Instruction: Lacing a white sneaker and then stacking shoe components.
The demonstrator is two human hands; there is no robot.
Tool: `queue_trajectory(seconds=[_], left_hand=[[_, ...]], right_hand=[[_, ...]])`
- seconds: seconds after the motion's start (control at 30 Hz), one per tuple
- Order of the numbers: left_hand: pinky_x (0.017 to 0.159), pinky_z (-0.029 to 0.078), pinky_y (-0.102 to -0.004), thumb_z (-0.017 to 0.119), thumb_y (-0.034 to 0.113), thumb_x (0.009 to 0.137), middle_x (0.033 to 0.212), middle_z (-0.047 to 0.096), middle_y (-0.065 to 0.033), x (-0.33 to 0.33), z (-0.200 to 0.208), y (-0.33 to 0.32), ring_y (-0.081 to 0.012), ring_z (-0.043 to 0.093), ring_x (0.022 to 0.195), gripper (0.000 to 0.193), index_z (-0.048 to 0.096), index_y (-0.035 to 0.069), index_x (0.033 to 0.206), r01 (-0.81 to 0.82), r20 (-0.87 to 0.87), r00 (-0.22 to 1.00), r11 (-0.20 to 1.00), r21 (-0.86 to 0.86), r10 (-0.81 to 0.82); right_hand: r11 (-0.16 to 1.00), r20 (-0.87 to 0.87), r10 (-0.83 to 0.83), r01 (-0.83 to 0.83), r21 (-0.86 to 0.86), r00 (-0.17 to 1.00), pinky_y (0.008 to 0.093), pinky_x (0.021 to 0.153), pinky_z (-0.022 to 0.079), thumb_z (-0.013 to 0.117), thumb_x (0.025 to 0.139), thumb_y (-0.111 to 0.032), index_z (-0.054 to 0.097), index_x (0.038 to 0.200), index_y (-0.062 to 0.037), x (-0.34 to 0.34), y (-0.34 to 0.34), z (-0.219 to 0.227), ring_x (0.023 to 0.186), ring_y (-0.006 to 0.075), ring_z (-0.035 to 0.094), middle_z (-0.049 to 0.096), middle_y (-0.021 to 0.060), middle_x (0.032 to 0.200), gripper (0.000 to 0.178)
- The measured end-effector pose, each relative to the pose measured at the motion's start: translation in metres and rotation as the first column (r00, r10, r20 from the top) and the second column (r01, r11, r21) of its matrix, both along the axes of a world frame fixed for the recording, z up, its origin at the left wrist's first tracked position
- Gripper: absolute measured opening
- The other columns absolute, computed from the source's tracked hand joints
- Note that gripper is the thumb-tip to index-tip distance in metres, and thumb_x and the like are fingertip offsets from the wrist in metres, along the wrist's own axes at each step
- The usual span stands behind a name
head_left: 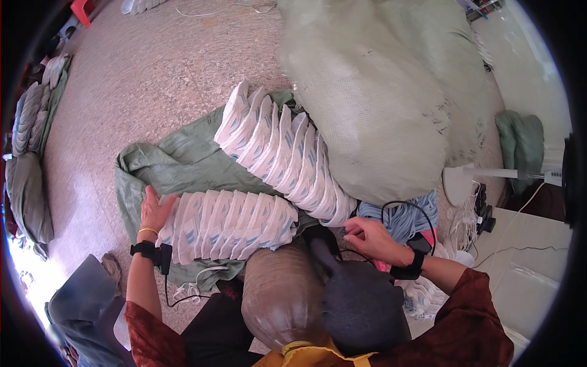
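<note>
A row of nested white fabric pieces with blue stripes [229, 223], which look like shoe uppers, lies across in front of me. My left hand [158, 211] rests against its left end, fingers stretched out and thumb apart. Behind it, a second row of the same pieces [281, 150] slants from upper left to lower right. Both lie on a green woven sack [183, 165]. To the right of the near row, my right hand [370, 238] has its fingers bent together in a pinch; whatever is between them is too small to make out.
A large pale woven sack [373, 98] bulges at the back right. Blue cords [403, 220] lie beyond my right hand, with a white stand [458, 183] and cables farther right. Close to me are a brown plastic-covered bulk [284, 300] and a dark grey rounded form [361, 300].
</note>
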State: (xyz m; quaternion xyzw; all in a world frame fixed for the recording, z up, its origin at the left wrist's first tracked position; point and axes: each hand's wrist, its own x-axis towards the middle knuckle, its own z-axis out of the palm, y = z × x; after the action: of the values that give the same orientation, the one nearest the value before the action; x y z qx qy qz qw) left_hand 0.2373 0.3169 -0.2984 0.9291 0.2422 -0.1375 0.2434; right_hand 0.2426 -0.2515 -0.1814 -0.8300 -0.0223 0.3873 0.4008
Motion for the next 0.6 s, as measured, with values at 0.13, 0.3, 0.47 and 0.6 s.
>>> queue_trajectory(seconds=[0.13, 0.3, 0.47, 0.6], left_hand=[[0.095, 0.047, -0.0506, 0.078, 0.044, 0.084, 0.114, 0.062, -0.0276, 0.002, -0.006, -0.001, -0.0455, 0.06, 0.112, 0.066, 0.049, -0.005, 0.119, -0.004, 0.022, 1.0, 0.992, 0.129, 0.001], [0.095, 0.048, -0.0474, 0.083, 0.032, 0.081, 0.114, 0.06, -0.0209, 0.047, 0.01, -0.051, -0.042, 0.059, 0.11, 0.061, 0.048, -0.002, 0.118, 0.189, 0.367, 0.913, 0.982, 0.004, -0.178], [0.097, 0.048, -0.0475, 0.087, 0.034, 0.078, 0.115, 0.06, -0.0219, 0.108, 0.029, -0.122, -0.041, 0.06, 0.112, 0.069, 0.045, -0.001, 0.121, 0.298, 0.413, 0.88, 0.95, -0.097, -0.234], [0.096, 0.049, -0.047, 0.092, 0.04, 0.073, 0.114, 0.062, -0.0225, 0.142, 0.023, -0.152, -0.0393, 0.063, 0.111, 0.079, 0.043, 0.0, 0.122, 0.297, 0.445, 0.878, 0.931, -0.213, -0.178]], right_hand=[[0.996, 0.2, -0.062, 0.072, -0.046, 0.978, 0.0399, 0.092, 0.056, 0.072, 0.089, -0.011, 0.059, 0.124, 0.0066, -0.001, 0.0, 0.0, 0.107, 0.0333, 0.07, 0.066, 0.0253, 0.122, 0.042], [0.963, 0.387, 0.149, -0.045, -0.265, 0.91, 0.0472, 0.11, 0.044, 0.078, 0.085, -0.021, 0.042, 0.143, 0.0096, -0.004, -0.003, -0.042, 0.128, 0.0463, 0.054, 0.053, 0.0323, 0.136, 0.075], [0.931, 0.332, 0.23, -0.107, -0.348, 0.915, 0.0513, 0.119, 0.031, 0.079, 0.082, -0.022, 0.023, 0.15, 0.0136, 0.002, 0.009, -0.059, 0.138, 0.0528, 0.038, 0.039, 0.0389, 0.145, 0.095], [0.852, 0.312, 0.365, -0.179, -0.493, 0.877, 0.0531, 0.119, 0.029, 0.083, 0.075, -0.019, 0.018, 0.151, 0.0135, 0.008, 0.01, -0.062, 0.137, 0.0549, 0.038, 0.038, 0.0404, 0.145, 0.105]])
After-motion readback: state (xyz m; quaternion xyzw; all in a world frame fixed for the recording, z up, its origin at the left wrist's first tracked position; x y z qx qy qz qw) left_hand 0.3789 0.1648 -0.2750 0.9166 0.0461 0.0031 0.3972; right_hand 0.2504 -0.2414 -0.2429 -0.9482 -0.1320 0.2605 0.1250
